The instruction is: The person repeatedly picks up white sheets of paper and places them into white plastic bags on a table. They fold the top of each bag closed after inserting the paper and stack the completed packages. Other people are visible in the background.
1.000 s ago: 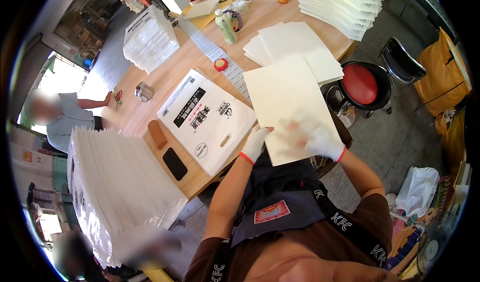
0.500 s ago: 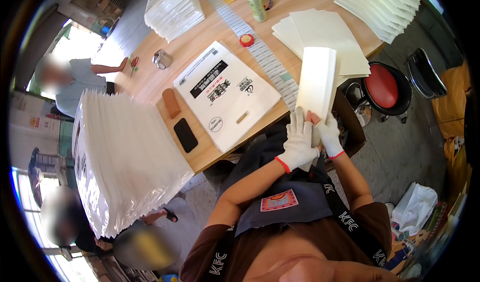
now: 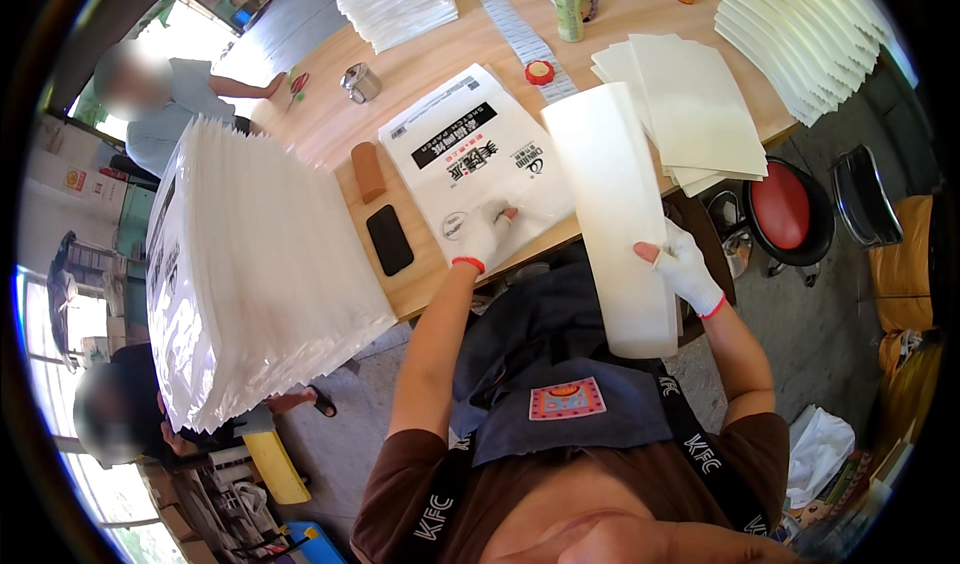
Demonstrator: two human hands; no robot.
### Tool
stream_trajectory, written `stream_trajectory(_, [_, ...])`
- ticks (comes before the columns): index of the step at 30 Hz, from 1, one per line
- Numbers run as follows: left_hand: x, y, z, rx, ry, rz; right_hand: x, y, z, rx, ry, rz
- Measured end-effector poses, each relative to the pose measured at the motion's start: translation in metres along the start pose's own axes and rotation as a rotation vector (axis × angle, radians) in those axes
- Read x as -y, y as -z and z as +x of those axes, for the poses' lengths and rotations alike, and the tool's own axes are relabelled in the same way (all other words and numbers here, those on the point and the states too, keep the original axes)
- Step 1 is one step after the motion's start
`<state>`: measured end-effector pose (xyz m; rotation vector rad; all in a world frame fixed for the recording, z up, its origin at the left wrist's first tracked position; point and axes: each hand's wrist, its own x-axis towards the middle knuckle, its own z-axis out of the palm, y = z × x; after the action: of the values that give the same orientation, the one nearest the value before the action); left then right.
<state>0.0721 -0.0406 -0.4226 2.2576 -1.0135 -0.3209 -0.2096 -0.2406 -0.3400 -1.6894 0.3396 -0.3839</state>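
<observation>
My right hand, in a white glove with bare thumb tip, grips a curved sheaf of cream paper by its right side. The sheaf stands tilted over my lap and the table edge. My left hand, gloved too, is closed at the near part of a stack of white printed plastic bags. Its fingers are curled and seem to pinch the top bag; the fingertips are partly hidden. More cream sheets lie fanned on the table behind the sheaf.
Left of the bags lie a black phone and a brown block. A tall pile of filled clear bags stands at the table's left corner. A bottle, a metal cup and a red stool are farther off. Two people are at left.
My left hand has left the paper and moved left onto the plastic bags. My right hand still holds the sheaf, which now appears broader and curved. The view has shifted slightly.
</observation>
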Motion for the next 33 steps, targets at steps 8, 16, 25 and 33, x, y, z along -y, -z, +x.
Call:
stream_trajectory(8, [-0.015,0.106,0.062,-0.102,0.061,-0.985,0.046,-0.043,0.041,0.342,0.036,-1.051])
stream_trajectory(16, [-0.065,0.107,0.047,-0.079,-0.307,-0.376,0.069,-0.047,0.065,0.528,-0.298,-0.850])
stream_trajectory(25, [-0.138,0.057,-0.053,-0.151,-0.678,-0.146,-0.069,-0.062,0.119,0.227,-0.475,0.825])
stream_trajectory(33, [-0.186,0.034,-0.050,-0.286,-0.719,-0.111,-0.078,-0.127,0.146,-0.052,0.292,-0.639])
